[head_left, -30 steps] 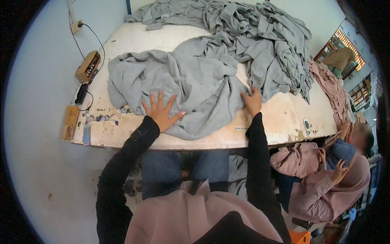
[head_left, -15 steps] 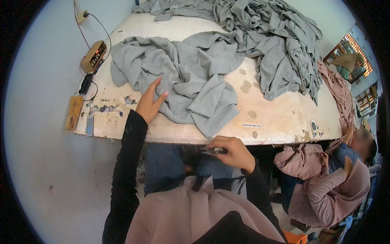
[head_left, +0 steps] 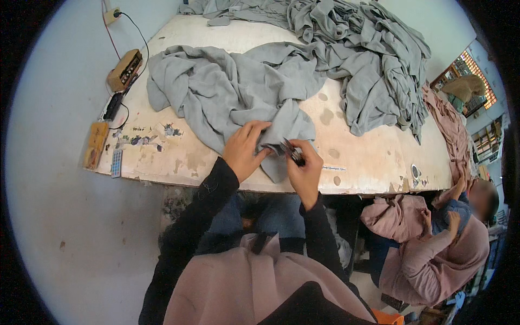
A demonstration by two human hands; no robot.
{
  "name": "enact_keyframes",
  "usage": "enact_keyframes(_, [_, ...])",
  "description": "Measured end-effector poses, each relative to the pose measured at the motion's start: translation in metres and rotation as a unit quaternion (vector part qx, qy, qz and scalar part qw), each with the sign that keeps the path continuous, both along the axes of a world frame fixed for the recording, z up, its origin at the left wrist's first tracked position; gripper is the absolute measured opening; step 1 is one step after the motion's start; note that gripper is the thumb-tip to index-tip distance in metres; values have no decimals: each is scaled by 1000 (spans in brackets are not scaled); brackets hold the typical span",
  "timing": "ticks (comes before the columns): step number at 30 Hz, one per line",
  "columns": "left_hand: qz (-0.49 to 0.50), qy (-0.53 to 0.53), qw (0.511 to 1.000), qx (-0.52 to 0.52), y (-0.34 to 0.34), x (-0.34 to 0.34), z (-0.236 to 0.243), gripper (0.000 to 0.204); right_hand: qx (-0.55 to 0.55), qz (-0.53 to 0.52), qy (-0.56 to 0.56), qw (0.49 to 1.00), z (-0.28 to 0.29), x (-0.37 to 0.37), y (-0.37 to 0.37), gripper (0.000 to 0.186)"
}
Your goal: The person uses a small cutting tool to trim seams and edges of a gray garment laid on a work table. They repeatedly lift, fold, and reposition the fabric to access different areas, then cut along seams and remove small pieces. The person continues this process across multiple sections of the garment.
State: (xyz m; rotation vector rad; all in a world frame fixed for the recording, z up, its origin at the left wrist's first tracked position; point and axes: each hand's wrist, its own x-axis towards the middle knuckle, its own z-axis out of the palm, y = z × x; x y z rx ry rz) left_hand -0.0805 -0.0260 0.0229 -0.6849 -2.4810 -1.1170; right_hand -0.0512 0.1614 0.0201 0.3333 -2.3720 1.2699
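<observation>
Pinching grey cloth (head_left: 233,92) in left hand (head_left: 244,149), right hand (head_left: 304,168) gripping small dark tool (head_left: 292,151), stained worktable (head_left: 374,157).

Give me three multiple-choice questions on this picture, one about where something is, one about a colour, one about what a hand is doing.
1. Where is the remote?
A. near the table's left edge
B. on the cloth pile
C. on the floor

2. What colour is the cloth at the hands?
A. pink
B. grey
C. white

3. What does the right hand hold?
A. nothing
B. the remote
C. a small dark tool

Answers: 1 A, it lies on the table by the left edge. 2 B, the cloth that the left hand pinches is grey. 3 C, the fingers close on a small dark tool at the cloth's edge.
</observation>
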Motion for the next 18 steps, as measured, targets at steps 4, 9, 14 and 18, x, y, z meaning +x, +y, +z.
enact_keyframes(4, [-66,-64,987,131,7,14,6,58,-157,41,37,986,24,42,4,30])
enact_keyframes(9, [-30,47,998,40,1,40,18,38,-120,-58,161,978,38,64,19,37])
enact_keyframes(14, [-60,-44,996,54,-15,59,21,33,49,-79,154,984,15,74,40,44])
enact_keyframes(18, [-102,-141,983,58,-23,65,8,32,35,-75,71,994,-4,87,47,42])
